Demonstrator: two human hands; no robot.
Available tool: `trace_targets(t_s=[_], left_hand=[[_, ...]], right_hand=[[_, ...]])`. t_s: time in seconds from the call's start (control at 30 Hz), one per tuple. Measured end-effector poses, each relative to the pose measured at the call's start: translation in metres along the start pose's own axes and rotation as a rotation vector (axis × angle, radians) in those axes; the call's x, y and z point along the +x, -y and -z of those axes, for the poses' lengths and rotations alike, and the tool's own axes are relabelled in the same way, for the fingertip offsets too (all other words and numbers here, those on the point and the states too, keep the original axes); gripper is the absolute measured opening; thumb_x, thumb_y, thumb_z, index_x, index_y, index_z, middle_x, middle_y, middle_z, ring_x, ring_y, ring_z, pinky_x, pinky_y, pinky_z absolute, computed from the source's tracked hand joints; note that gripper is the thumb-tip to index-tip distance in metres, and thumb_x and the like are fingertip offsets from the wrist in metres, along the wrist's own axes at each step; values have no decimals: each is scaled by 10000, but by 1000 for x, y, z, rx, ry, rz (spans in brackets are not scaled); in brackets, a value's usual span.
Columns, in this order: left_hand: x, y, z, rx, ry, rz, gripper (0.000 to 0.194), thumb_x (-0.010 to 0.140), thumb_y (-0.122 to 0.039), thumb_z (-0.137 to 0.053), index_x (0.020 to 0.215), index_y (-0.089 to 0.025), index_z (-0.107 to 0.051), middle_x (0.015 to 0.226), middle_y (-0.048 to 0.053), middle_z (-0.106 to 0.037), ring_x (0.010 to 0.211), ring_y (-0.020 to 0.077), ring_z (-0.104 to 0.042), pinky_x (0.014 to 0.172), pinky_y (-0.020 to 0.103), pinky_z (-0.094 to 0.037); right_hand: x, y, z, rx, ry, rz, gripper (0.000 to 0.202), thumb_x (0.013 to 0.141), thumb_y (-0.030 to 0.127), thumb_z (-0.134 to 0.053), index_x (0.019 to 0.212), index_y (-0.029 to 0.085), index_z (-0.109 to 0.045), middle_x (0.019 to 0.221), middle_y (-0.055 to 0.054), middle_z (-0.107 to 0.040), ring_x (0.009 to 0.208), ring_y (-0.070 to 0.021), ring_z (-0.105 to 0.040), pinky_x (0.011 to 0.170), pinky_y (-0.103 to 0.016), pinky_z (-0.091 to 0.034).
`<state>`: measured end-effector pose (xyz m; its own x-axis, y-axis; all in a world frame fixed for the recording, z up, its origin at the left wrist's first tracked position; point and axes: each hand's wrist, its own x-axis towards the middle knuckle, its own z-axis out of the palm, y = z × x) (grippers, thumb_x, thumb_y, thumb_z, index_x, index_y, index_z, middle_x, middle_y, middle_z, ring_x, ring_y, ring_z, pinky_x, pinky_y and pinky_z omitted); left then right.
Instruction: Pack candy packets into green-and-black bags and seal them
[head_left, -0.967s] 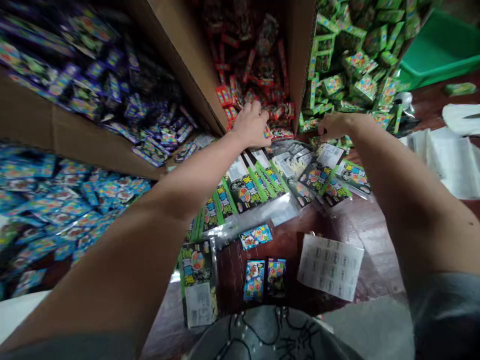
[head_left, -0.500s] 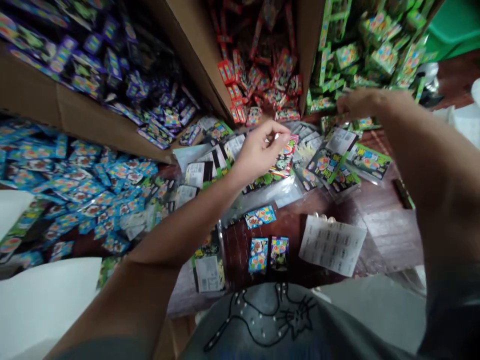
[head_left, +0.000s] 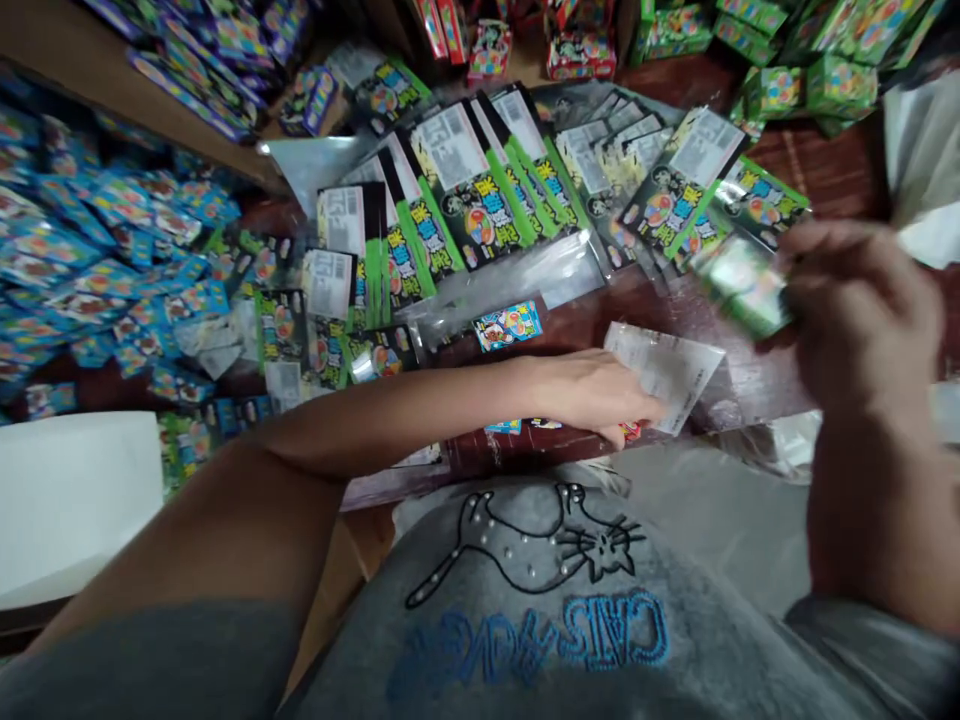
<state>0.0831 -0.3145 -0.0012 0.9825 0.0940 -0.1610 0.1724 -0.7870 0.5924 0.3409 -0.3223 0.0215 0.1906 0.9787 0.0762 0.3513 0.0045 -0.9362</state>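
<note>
The right hand [head_left: 855, 290] pinches a green pack [head_left: 742, 288] above the table [head_left: 574, 335]. It looks light and a bit stiff; its edge seems good to hold. The left hand [head_left: 600, 390] curls over a red pack [head_left: 631, 430]; I cannot tell if it grips. Purple packs [head_left: 240, 40] sit in a brown box [head_left: 67, 50]. Clear bags [head_left: 577, 265] hold cards [head_left: 480, 215].

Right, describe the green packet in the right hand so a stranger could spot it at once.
Start at the dark red table and find the fan of black-and-green bags spread across it. At the fan's right end, the right hand holds the green packet, which is blurred. Unlike the green boxes at the picture's top right, it is in a hand.
</note>
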Motion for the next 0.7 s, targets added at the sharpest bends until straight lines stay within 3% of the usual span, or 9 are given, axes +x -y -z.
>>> trace_targets(t_s=[0.07, 0.13, 0.27, 0.37, 0.47, 0.53, 0.57, 0.63, 0.7], left_hand=[[8, 0, -2, 141, -8, -28, 201, 911, -322, -875, 1067, -245, -776, 1024, 42, -826, 999, 231, -759, 792, 344, -491], [3, -2, -5, 213, -115, 10, 83, 958, -289, -812, 1009, -236, -775, 1119, 52, -816, 1090, 233, -729, 872, 356, -487], [-54, -9, -9, 257, -295, 215, 148, 1058, -328, -658, 1107, -233, -761, 1200, 60, -802, 1111, 244, -708, 951, 391, -489], [-128, -15, -15, 308, -211, 328, 370, 979, -418, -757, 1310, -258, -716, 1435, 85, -737, 1315, 305, -660, 1103, 461, -470], [-204, -21, -24, 327, -67, 480, 821, 818, -377, -890, 1565, -280, -563, 1750, 109, -467, 1577, 367, -467, 1293, 588, -320], [-242, -23, -32, 266, -34, 569, 933, 844, -329, -864, 1674, -292, -438, 1829, 92, -306, 1654, 380, -356, 1354, 656, -188], [-255, -23, -36, 203, -57, 596, 846, 947, -331, -776, 1702, -324, -393, 1841, 49, -269, 1667, 370, -331, 1365, 672, -131], [-269, -22, -44, 48, -144, 589, 545, 1155, -382, -431, 1694, -442, -376, 1823, -94, -296, 1657, 333, -337, 1359, 682, -67], [-270, -18, -52, -76, -192, 558, 547, 1189, -419, -142, 1627, -551, -441, 1754, -218, -386, 1644, 293, -354, 1356, 693, -52]], right_hand=[[-69, -9, -17, -1, -54, -53, 351, 822, 299, -778, 1141, 257, -638, 756, 45, -580, 535, -111, -504, 442, -264, -432], [-121, -20, -31, -116, -73, -144, 365, 927, 433, -727, 1196, 270, -539, 786, 47, -574, 564, -135, -544, 492, -297, -453], [-167, -28, -29, -588, 69, -194, 593, 956, 699, -678, 1302, 244, -524, 882, -36, -720, 667, -232, -690, 598, -388, -527], [-154, -22, -7, -831, 258, 127, 815, 950, 710, -693, 1545, 205, -459, 1375, -238, -708, 1167, -404, -730, 866, -546, -612], [-119, -22, 5, -912, 621, 501, 923, 1004, 556, -674, 1742, 218, -234, 1772, -248, -365, 1564, -481, -445, 1156, -672, -486], [-94, -27, 0, -897, 790, 658, 926, 1021, 453, -655, 1774, 223, -168, 1762, -221, -404, 1576, -457, -432, 1222, -687, -418], [-83, -30, -6, -875, 848, 706, 927, 1019, 435, -655, 1777, 211, -171, 1697, -220, -498, 1535, -438, -481, 1233, -675, -408], [-67, -36, -20, -842, 919, 747, 937, 1004, 486, -674, 1769, 175, -230, 1507, -220, -658, 1394, -420, -586, 1200, -647, -446], [-60, -39, -33, -839, 940, 740, 992, 967, 601, -703, 1752, 153, -293, 1394, -224, -708, 1276, -422, -634, 1125, -634, -500]])
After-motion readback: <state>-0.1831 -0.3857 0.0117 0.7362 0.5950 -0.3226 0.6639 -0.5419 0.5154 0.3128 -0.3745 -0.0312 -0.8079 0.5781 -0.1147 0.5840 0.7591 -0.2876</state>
